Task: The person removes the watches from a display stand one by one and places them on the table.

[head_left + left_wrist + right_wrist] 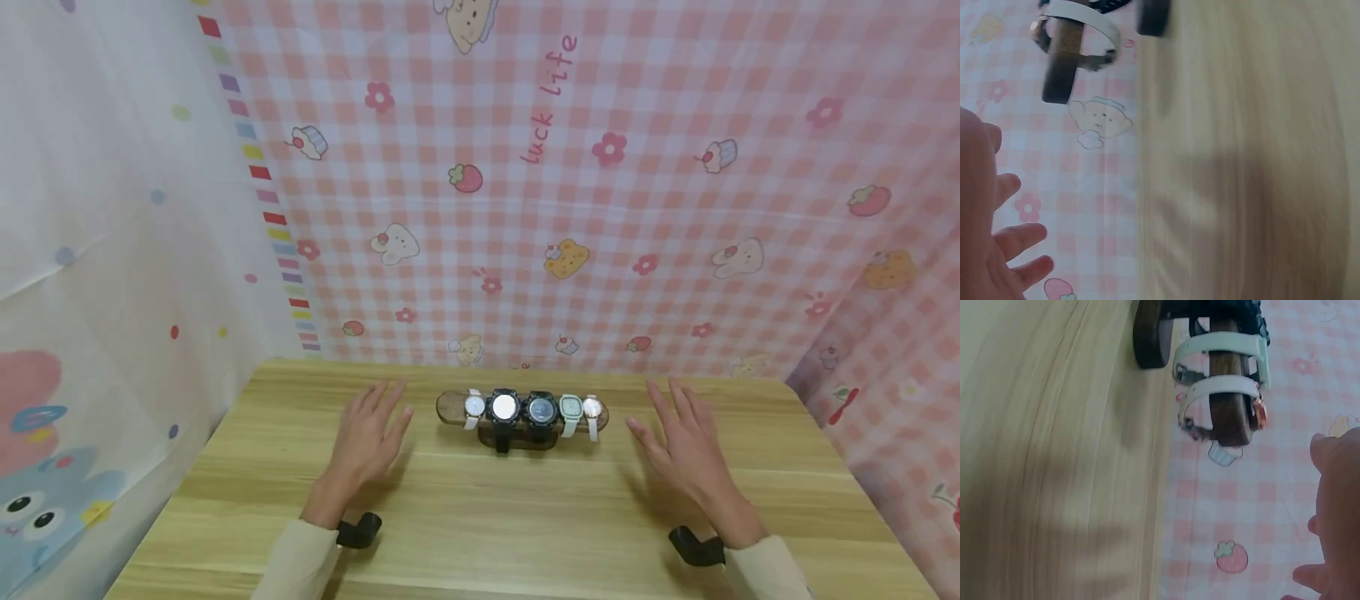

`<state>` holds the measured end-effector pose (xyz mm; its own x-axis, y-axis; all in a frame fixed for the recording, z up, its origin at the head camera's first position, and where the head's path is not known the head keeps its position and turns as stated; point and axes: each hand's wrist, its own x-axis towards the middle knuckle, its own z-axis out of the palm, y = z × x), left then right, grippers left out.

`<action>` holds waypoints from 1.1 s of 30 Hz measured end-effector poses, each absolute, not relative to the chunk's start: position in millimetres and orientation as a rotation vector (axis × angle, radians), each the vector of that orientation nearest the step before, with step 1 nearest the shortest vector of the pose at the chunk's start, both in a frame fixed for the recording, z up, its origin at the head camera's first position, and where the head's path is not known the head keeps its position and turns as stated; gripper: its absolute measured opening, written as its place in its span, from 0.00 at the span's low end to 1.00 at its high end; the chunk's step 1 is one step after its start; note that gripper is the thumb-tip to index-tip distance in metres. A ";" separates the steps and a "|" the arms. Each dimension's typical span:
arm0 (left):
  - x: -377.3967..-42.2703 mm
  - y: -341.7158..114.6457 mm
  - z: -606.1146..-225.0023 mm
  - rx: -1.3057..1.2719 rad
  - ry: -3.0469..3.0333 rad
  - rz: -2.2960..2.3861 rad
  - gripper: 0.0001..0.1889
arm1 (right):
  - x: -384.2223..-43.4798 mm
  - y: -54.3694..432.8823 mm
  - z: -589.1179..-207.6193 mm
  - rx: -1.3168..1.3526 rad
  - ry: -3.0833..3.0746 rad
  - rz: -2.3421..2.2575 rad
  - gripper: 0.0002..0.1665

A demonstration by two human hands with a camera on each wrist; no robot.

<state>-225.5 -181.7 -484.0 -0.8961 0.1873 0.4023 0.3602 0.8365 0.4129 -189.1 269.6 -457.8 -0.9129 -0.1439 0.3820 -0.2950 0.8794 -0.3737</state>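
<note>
A dark wooden watch stand (450,407) holds several wristwatches in a row near the back of the table. From left to right come a white-strapped watch (474,405), a black watch with a bright white face (505,407), another black watch (541,409), a pale green square watch (571,407) and a small white-strapped watch (592,407). My left hand (369,435) is held to the left of the stand, fingers spread and holding nothing. On the other side, my right hand (681,433) is spread likewise, apart from the stand. The right wrist view shows the stand's bar end (1230,419).
The wooden table (517,517) reaches back to a pink checked cloth (525,208) hanging behind it. A white printed cloth (127,208) hangs at the left. Black wrist mounts (360,531) sit under both wrists.
</note>
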 end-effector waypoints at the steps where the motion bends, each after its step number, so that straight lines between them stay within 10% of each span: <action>1: -226.8 -180.2 -483.7 -0.416 -2.661 -0.757 0.27 | -189.7 268.2 -457.0 0.331 -2.690 0.653 0.40; 33: -243.3 -126.9 -489.6 -0.342 -2.598 -1.501 0.27 | -214.8 221.2 -456.2 0.109 -2.642 1.311 0.28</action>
<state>-243.3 -126.9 -489.6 -0.9670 0.1338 0.2169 0.2547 0.4820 0.8383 -214.8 221.2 -456.2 -0.9792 0.0187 0.2019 -0.1496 0.6059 -0.7814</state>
